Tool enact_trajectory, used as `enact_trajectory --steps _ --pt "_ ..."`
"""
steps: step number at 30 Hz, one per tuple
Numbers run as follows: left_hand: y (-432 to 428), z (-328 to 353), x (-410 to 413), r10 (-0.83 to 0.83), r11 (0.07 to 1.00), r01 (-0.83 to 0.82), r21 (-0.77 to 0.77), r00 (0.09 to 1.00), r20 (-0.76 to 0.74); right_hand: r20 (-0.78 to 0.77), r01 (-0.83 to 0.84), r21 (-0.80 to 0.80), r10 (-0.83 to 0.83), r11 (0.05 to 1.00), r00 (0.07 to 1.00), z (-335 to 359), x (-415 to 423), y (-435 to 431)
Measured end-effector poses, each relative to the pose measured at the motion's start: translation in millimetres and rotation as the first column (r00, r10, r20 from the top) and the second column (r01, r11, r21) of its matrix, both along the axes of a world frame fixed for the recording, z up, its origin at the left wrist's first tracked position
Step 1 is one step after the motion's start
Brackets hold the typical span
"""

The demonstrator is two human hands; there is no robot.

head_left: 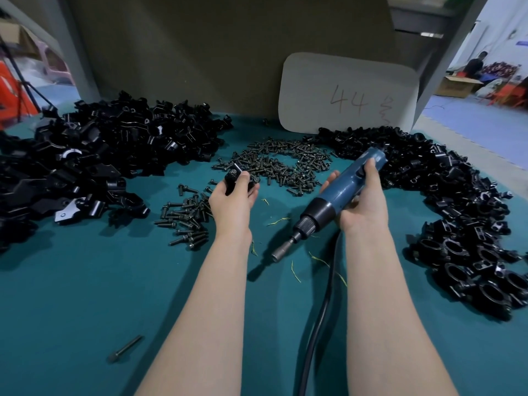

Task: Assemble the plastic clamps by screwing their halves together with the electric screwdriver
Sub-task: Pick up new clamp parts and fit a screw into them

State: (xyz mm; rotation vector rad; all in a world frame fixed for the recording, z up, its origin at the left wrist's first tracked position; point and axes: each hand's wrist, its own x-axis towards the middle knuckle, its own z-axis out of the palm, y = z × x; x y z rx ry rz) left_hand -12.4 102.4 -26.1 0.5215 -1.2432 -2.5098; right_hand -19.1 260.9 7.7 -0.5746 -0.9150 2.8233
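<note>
Black glossy clamp, blue corded screwdriver

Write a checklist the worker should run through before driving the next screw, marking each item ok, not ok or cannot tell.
1. Clamp held in left hand: ok, fingers curl round it.
2. Electric screwdriver gripped by right hand: ok.
3. Socket bit lined up with clamp: not ok, it points down at the table.
4. Clamp halves mated squarely: cannot tell.
5. Loose screws close by: ok, pile just beyond both hands.
6. Cable off the parts: ok, it trails over bare table.
</note>
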Motion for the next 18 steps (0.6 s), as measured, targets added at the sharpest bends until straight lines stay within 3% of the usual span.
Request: enact_trajectory --steps 6,14,18 --pt "0.7 -0.6 0.1 0.006 0.999 -0.005 -0.036 1.0 0.011 0.011 0.056 -0.026 -0.056 0.998 0.998 -1.7 -4.0 1.4" --pt "0.8 -2.5 1.0 0.072 0.939 -0.052 -0.339 0.996 0.047 0.02 0.179 0.022 -0.18 0.984 0.983 3.6 -7.7 3.9" --pt "1.4 -4.1 1.4 0.087 0.907 -0.051 -0.418 0.994 0.066 0.028 0.265 -0.001 -0.265 0.964 0.964 3.6 -5.3 3.1"
